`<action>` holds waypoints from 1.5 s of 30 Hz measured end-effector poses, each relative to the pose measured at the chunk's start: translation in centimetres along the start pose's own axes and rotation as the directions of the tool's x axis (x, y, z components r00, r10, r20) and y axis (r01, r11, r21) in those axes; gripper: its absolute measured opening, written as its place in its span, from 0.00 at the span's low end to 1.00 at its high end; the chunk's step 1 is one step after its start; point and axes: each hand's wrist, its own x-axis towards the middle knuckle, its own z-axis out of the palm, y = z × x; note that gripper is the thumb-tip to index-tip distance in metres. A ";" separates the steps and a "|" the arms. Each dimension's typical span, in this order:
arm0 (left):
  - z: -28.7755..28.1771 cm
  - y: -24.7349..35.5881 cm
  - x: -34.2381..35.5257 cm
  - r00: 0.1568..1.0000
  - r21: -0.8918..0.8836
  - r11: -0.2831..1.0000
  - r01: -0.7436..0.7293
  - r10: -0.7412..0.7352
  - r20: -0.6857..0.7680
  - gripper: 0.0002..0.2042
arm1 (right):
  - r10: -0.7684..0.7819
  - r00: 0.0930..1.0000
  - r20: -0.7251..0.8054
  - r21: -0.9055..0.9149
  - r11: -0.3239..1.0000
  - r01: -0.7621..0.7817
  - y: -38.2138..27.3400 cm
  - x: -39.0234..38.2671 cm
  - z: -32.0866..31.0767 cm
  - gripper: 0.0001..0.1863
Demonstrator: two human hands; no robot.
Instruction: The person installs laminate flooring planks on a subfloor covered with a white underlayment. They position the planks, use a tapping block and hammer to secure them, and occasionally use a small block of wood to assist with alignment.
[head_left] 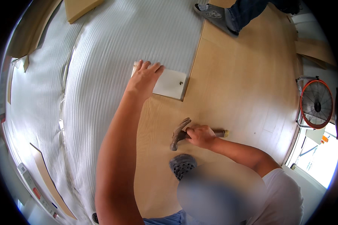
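My left hand point(145, 79) reaches forward to a flat white rectangular board point(170, 83), its fingers bent over the board's far left edge. A small dark hole or mark shows near the board's right side. The board lies where the wood-look planks point(157, 123) meet the ribbed silvery underlay point(135, 30). Closer to me, my right hand point(202, 135) is wrapped round the handle of a claw hammer point(177, 135), near its head. The hammer is held sideways with its head to the left, and the handle's yellowish end sticks out right of my fist.
A person's foot in a grey slide sandal point(216, 17) rests at the far edge of the underlay. An orange-rimmed fan point(316, 105) stands at the right. Long plank pieces point(50, 176) lie at the left. A dark clog point(182, 165) sits below the hammer.
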 end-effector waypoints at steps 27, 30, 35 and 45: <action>3.6 5.0 -2.4 0.991 0.111 0.987 0.115 -0.121 0.051 0.45 | 0.053 0.998 0.027 -0.046 0.998 -0.052 0.3 -0.1 0.9 0.18; 5.9 8.0 -6.9 0.975 0.066 0.973 0.221 -0.220 -0.028 0.56 | 0.139 0.987 0.086 0.010 0.990 -0.140 0.5 0.1 -0.4 0.21; 4.2 10.9 -8.4 0.933 -0.087 0.931 0.354 -0.345 0.107 0.63 | 0.385 0.922 -0.039 0.117 0.918 -0.378 5.4 8.4 -9.0 0.24; 3.5 11.1 -7.9 0.918 -0.062 0.920 0.388 -0.380 0.114 0.63 | 0.150 0.987 -0.053 -0.138 0.978 -0.156 15.1 23.3 -15.2 0.15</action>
